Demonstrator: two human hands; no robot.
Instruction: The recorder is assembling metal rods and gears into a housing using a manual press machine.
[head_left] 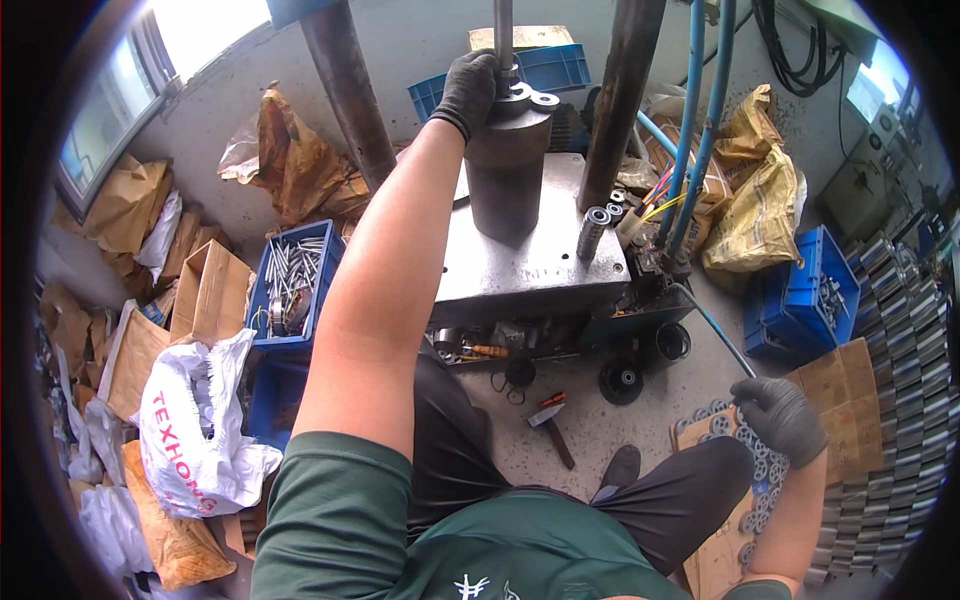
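My left hand [470, 88], in a dark glove, reaches up beside the steel ram [503, 28] of a press. Its fingers are curled in against the ram's lower end; what they grip is partly hidden. Just beside it, a flat metal part with ring-shaped ends [530, 98] lies on top of a dark steel cylinder [507, 180]. The cylinder stands upright on the press's metal table [580, 268]. Low on the right, my gloved right hand [785, 420] is closed round the end of a long lever [715, 330], which slants up to the press's side.
Bearings [597, 217] are stacked at the table's right corner. A hammer [552, 435] lies on the floor. Blue crates [290, 280] stand at left, more [805, 300] at right. Ring-shaped metal parts [765, 470] cover cardboard by my right knee. Steel columns [350, 95] flank the cylinder.
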